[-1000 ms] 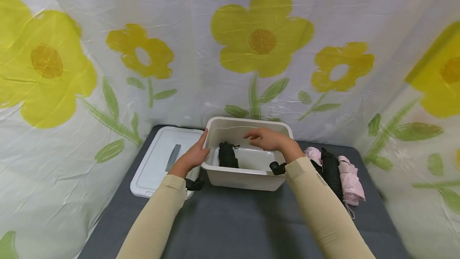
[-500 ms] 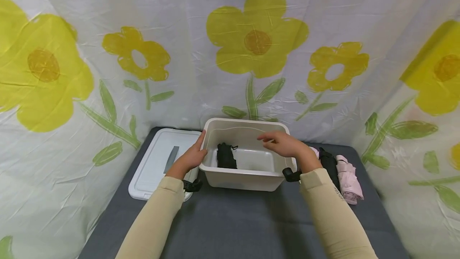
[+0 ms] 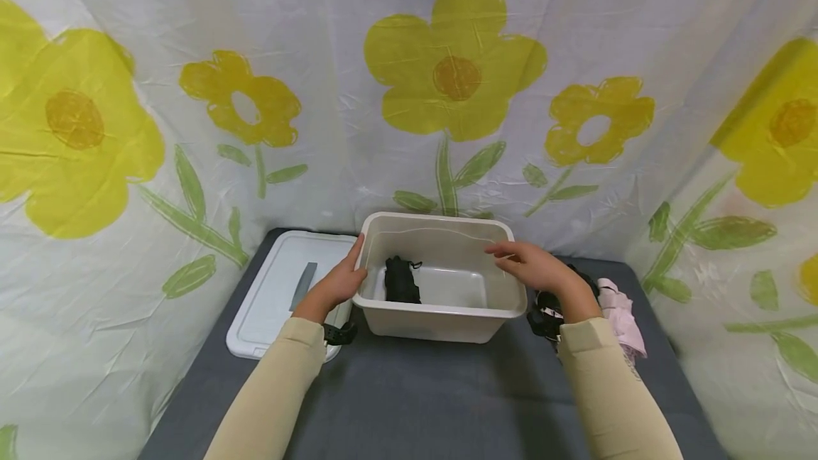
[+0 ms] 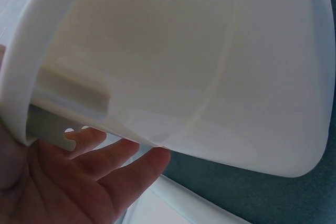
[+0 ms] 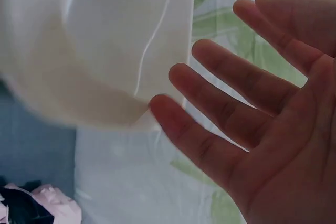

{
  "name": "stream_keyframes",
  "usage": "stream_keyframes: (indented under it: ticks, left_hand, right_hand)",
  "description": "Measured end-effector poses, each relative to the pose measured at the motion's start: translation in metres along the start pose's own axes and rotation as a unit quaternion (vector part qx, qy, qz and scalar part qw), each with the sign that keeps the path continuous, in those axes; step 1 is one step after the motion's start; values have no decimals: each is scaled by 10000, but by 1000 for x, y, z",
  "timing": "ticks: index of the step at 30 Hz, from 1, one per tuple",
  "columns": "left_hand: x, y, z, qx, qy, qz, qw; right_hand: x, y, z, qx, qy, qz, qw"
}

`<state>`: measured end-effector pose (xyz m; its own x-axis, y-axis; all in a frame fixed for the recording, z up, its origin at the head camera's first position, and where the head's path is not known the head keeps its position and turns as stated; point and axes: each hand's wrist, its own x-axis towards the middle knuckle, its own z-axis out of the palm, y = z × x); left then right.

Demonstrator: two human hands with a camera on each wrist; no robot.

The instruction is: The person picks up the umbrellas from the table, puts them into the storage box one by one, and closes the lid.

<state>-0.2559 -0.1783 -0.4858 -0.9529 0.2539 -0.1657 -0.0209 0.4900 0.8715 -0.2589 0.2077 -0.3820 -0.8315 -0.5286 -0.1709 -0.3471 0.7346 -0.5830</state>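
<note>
Your right forearm [image 3: 576, 297] hides much of the black roll [image 3: 589, 280] on the right; your left wrist's view cuts the bin [image 4: 178, 66] off at its edge.

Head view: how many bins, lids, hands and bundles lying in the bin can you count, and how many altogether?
Bin: 1
Lid: 1
Hands: 2 (left hand, right hand)
Black bundle in the bin: 1
Total: 5

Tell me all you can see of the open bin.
The bin is cream, plastic-looking, with rounded corners and a thick rim. It stands upright and open on the dark grey surface, a black bundle inside, toward its left end. The left hand grips the left end; the right hand is over the right end.
</note>
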Motion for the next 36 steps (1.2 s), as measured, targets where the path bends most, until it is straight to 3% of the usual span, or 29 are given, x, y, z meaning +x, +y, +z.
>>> stream_keyframes:
  ticks: [10, 21, 29, 36]
  left_hand:
    - [1, -1, 0, 16, 17, 13, 10000]
    - [-1, 0, 1, 12, 44, 6, 10000]
    - [-2, -1, 2, 18, 36, 47, 10000]
    - [0, 0, 1, -54, 64, 144, 9999]
  right_hand:
    - [-12, 19, -2, -2, 745, 183, 9971]
    - [-21, 53, 4, 34, 1265, 220, 9917]
    - [-22, 75, 17, -254, 1237, 757, 9891]
    - [-20, 91, 25, -547, 1380, 926, 9846]
